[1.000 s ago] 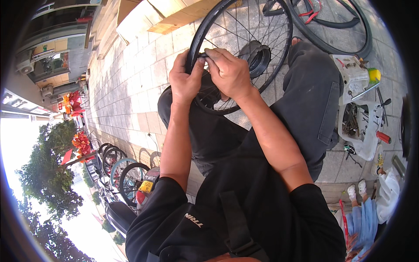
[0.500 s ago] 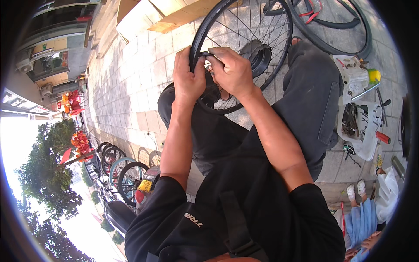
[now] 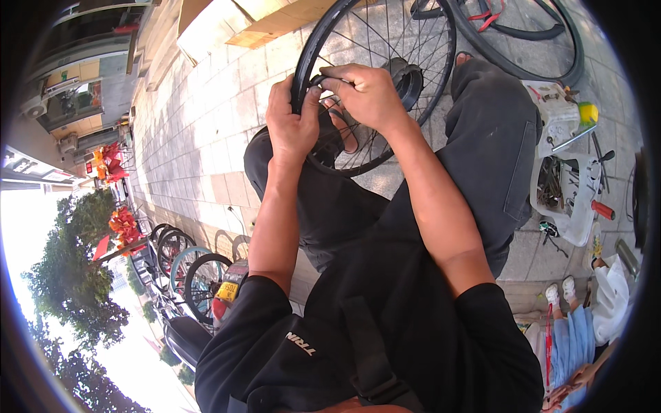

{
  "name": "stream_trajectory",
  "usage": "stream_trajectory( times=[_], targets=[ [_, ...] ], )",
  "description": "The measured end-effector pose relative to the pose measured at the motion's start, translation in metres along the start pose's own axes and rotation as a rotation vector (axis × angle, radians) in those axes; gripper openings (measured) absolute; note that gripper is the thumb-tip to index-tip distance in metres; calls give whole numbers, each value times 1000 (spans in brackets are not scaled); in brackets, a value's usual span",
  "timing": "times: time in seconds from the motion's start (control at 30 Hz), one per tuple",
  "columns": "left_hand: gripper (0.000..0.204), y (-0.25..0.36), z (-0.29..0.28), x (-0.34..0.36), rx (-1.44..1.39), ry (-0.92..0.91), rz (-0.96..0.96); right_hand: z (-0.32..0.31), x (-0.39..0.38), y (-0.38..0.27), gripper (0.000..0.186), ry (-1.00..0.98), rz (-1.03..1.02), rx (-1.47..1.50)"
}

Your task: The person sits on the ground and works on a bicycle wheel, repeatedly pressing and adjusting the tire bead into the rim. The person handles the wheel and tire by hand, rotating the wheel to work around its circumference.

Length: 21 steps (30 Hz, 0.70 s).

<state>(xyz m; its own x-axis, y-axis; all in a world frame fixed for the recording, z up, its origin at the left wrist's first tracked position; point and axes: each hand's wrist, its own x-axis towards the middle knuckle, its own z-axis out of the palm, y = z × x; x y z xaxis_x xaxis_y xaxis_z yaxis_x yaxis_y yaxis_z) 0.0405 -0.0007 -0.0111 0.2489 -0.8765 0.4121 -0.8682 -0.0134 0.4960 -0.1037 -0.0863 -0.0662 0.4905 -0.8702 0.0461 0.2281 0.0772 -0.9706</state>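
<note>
A black spoked bicycle wheel (image 3: 452,58) stands tilted between my knees, its dark hub (image 3: 406,84) to the right of my hands. My left hand (image 3: 292,127) is closed round the left side of the rim, thumb on the inner side. Just right of it, my right hand (image 3: 368,96) has thumb and index finger pinched at a small dark piece (image 3: 317,81) by the rim's inner edge. Its kind is too small to make out. Below the hands, my sandalled foot (image 3: 344,131) shows through the spokes.
A loose black tyre (image 3: 577,58) and a red strap (image 3: 490,17) lie at the upper right. White plastic bins (image 3: 585,220) of tools stand right of my leg. Cardboard (image 3: 275,27) lies at the top. People (image 3: 575,337) are at the lower right; parked bicycles (image 3: 200,275) at the left.
The view has shifted slightly. The wheel and both hands sit a little further left in the picture, and more of my foot shows. My right fingers stay pinched near the rim.
</note>
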Motion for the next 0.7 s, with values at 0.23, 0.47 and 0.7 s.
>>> stream_trajectory(
  times=[0.23, 0.47, 0.7],
  targets=[
    [36, 9, -1, 0, 9, -18, -13, 4, 4, -2, 23, -25, 133, 129],
    [36, 4, 0, -1, -82, -33, -108, 8, -13, -6, 43, -28, -159, -208],
    [41, -3, -1, -4, -106, -31, -80, 13, -14, -17, 46, -67, -245, -456]
  ],
)
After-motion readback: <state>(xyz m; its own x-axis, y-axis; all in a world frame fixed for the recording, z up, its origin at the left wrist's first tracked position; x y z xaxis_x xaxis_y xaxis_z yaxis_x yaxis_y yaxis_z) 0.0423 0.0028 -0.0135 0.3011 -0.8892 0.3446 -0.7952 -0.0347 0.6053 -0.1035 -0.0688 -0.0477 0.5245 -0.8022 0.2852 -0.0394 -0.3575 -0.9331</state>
